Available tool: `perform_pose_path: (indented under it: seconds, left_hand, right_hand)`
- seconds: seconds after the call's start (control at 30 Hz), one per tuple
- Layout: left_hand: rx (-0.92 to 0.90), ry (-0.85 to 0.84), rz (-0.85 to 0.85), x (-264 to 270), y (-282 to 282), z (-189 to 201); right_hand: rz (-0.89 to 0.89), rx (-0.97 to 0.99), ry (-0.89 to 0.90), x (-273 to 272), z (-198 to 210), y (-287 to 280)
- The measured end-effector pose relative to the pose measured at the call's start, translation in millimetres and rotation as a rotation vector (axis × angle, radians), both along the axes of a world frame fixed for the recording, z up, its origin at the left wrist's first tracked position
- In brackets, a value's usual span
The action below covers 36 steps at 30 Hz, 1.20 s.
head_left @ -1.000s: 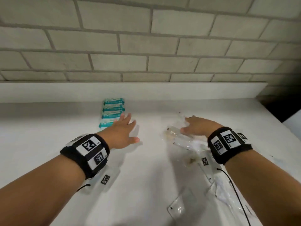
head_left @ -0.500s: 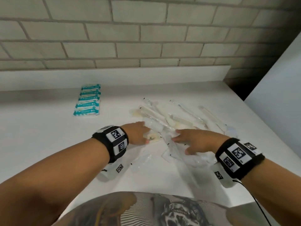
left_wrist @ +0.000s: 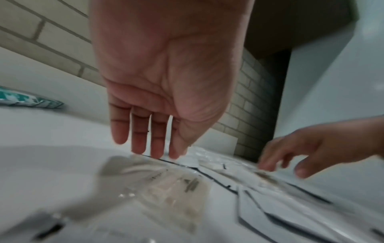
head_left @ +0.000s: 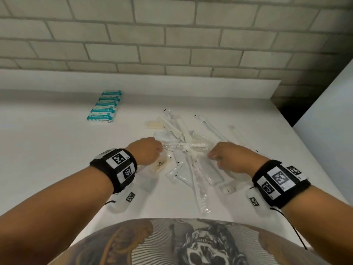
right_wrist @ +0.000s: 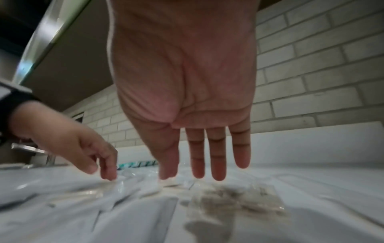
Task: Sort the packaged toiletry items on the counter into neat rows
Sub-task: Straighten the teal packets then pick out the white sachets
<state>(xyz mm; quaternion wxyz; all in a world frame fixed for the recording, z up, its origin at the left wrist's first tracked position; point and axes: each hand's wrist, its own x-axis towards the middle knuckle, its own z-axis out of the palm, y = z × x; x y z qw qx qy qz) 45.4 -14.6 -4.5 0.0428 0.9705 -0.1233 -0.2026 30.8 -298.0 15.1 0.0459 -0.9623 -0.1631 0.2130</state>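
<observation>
A loose pile of clear and white toiletry packets lies on the white counter. My left hand hangs over the pile's left end, fingers straight and pointing down, tips touching the plastic just beyond a beige sachet. My right hand is at the pile's right end, fingers also straight down, tips on the wrappers. Neither hand grips anything. A row of teal packets lies lined up at the back left, apart from both hands.
A white upstand and a brick wall close the back of the counter. A white panel rises at the right, with a dark gap behind it. My torso is against the counter's front edge.
Both hands have drawn back from the far part of the counter to the two ends of the packet pile, and their fingers now point downward onto it. The view has pulled back.
</observation>
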Motion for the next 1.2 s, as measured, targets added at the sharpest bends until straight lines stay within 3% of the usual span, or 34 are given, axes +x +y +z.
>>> perform_pose_path:
  seconds: [0.17,0.33,0.43,0.53,0.67,0.9,1.03,1.1,1.2]
  left_hand:
    - [-0.029,-0.032,-0.02,27.2,-12.6,-2.9]
    - [0.046,-0.1,0.001,37.9,-17.9,-13.3]
    - [-0.02,-0.139,0.078,38.5,-21.9,-15.4]
    - [-0.034,-0.057,0.124,34.4,-26.0,-16.2]
    - [-0.06,0.018,0.161,24.8,-28.9,-13.0]
    - [-0.016,0.038,0.199,17.8,-12.9,-13.5]
    - [-0.009,-0.006,0.277,18.5,-0.8,-10.0]
    - [-0.059,-0.021,0.287,19.8,-2.9,-5.8]
    - [-0.168,-0.059,0.288,21.0,-11.7,0.1]
  right_hand:
    - [0.093,-0.037,0.16,-7.6,-6.3,-0.5]
    - [-0.095,-0.056,0.021,2.6,-11.4,0.9]
    - [-0.198,-0.119,0.045,3.0,-18.9,7.5]
    - [-0.203,-0.135,0.112,14.4,-18.7,10.8]
    - [-0.09,-0.178,0.197,26.0,-9.0,12.6]
    - [0.038,-0.191,0.123,47.7,12.7,25.2]
    - [0.231,-0.065,0.304,33.2,15.8,41.6]
    - [0.297,-0.116,0.374,26.0,9.8,43.1]
    - [0.266,-0.206,0.227,29.3,16.9,26.2]
